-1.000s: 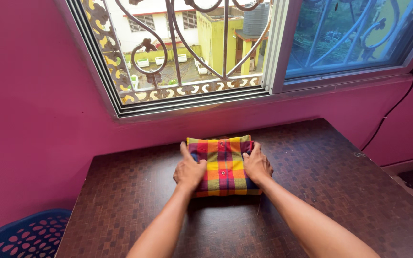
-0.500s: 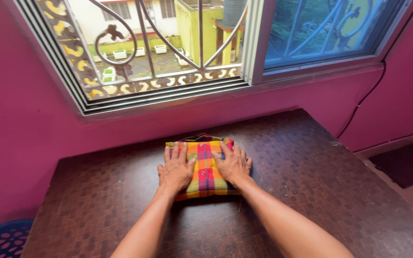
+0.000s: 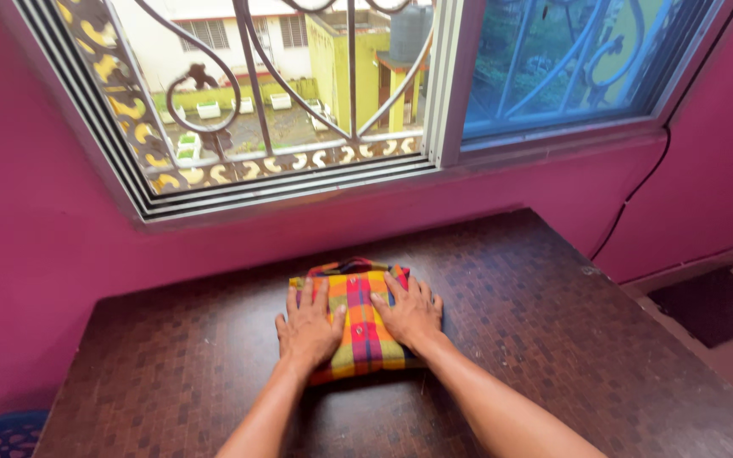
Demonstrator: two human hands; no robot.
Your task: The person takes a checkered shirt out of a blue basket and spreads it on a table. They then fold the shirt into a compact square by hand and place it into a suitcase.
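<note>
The table [image 3: 553, 339] lies bare left, right and below the folded cloth [image 3: 358, 322] at centre frame. Both hands [image 3: 309, 326] [image 3: 413, 312] cover the cloth. Above it, the pink wall [image 3: 61, 254] closes the far edge.

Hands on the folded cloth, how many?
2. Left hand lies flat on the left part of the folded plaid cloth, right hand flat on its right part. None appear hidden.

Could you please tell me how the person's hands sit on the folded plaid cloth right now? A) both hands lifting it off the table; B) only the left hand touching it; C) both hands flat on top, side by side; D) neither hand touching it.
C: the left hand and right hand lie palm-down, side by side, on the folded plaid cloth, which rests flat on the table.
</note>
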